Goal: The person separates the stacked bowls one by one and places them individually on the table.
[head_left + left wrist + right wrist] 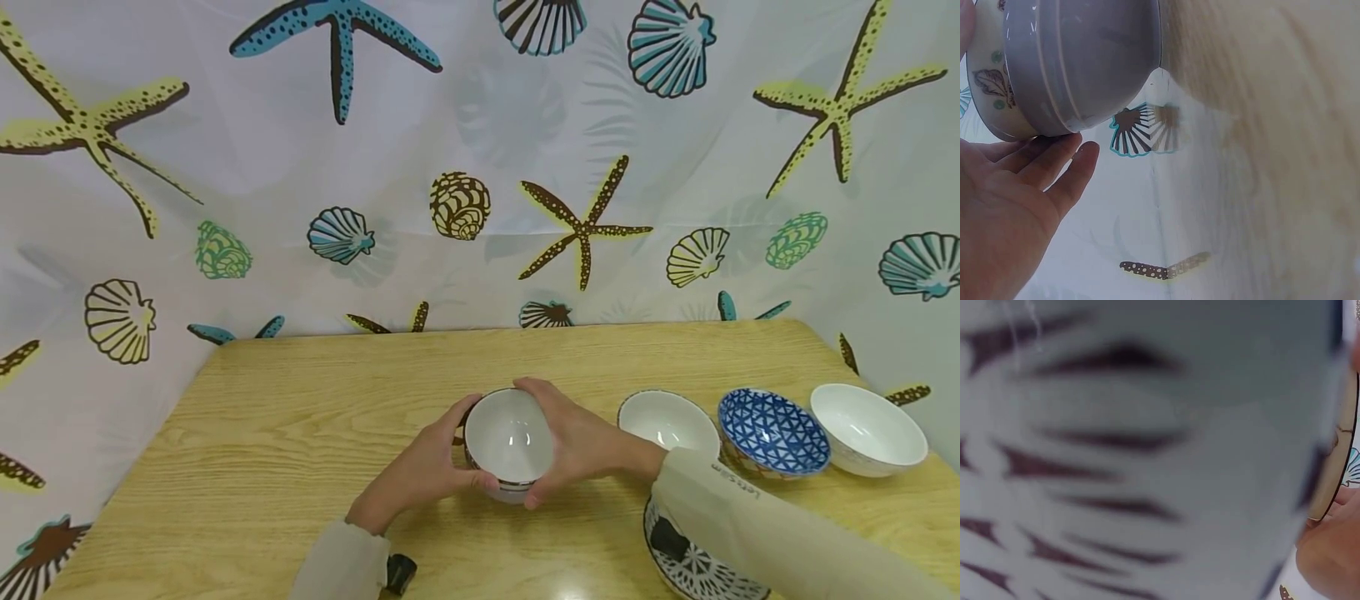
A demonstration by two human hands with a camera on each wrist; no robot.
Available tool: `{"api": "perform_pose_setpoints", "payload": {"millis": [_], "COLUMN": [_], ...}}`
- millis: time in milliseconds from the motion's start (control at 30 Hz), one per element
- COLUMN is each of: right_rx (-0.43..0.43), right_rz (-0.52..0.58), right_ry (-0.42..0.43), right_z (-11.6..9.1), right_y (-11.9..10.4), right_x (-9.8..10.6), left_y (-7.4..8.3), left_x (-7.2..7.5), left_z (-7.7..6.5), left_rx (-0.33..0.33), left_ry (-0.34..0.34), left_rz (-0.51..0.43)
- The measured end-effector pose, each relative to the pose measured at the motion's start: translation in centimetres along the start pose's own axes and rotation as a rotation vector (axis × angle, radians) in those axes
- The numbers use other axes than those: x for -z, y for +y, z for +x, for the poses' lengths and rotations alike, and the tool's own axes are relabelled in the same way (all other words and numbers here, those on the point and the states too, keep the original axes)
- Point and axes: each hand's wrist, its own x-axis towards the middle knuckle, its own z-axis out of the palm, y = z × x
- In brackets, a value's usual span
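Both hands hold one round bowl near the middle of the wooden table, its white inside tipped towards me. My left hand grips the left side, thumb at the front rim and fingers behind. On the right side, my right hand grips it with the thumb low in front and fingers at the far rim. The left wrist view shows the bowl's plain grey outside and a cream leaf-patterned band below the rim. Fingers of the left hand touch that outside.
Right of the hands stand a white bowl with dark rim, a blue-patterned bowl and a plain white bowl. A black-and-white patterned bowl lies partly under the right sleeve. Behind the table hangs a seashell-print cloth.
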Motion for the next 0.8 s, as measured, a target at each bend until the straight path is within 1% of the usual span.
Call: {"api": "perform_pose_setpoints", "payload": {"millis": [233,433,667,800], "right_rx": [0.013,0.000,0.027,0.029], "right_rz": [-0.006,0.018,0.041,0.049], "right_ry": [0.019,0.037,0.074,0.080], "right_z": [0.00,-0.07,-0.16,-0.20], "right_y": [0.09,0.08,0.31,0.19], "right_x": [0.02,-0.19,-0.48,-0.50], "left_y": [-0.05,-0.06,-0.14,-0.08], "left_x": [-0.06,-0.07,-0.10,-0.11], "left_z": [0.04,0.02,-0.02,-0.05], "left_rx": [-0.006,-0.006,-0.017,-0.028], "left_ry": [-0.003,-0.011,-0.023,-0.032], "left_rz": [0.000,0.004,0.008,0.007]}}
